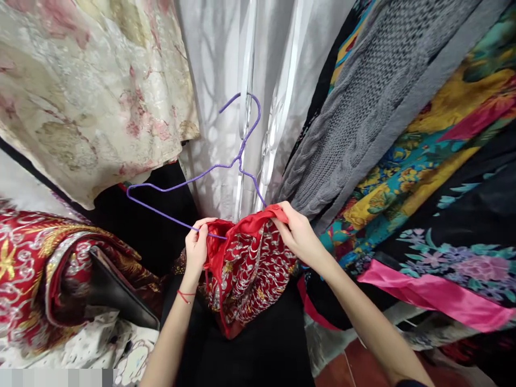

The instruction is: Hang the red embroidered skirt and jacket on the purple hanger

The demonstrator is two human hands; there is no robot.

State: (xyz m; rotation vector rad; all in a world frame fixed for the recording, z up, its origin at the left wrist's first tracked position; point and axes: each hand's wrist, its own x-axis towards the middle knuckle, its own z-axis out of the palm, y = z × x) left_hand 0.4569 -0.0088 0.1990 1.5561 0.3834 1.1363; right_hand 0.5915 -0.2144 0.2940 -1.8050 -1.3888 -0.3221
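A purple clothes hanger point(181, 183) stands tilted in front of me, its hook pointing up and away. Its right shoulder runs into the neck of a red garment point(258, 279) with silver and gold embroidery and a plain red lining. My left hand point(196, 244) is closed around the hanger's lower bar, right beside the garment's edge; whether it also pinches the cloth I cannot tell. Closed on the garment's red upper edge is my right hand point(298, 234), at the spot where the hanger's shoulder goes out of sight under the fabric. The garment's lower part hangs over my dark-clothed lap.
A cream floral garment point(133, 91) hangs at upper left, above folded red embroidered cloth point(24, 269) and a black leather-like item point(116, 290). Behind the hanger hangs a white curtain point(217, 59). A grey knit point(363, 97) and floral clothes with a pink band point(435, 295) crowd the right.
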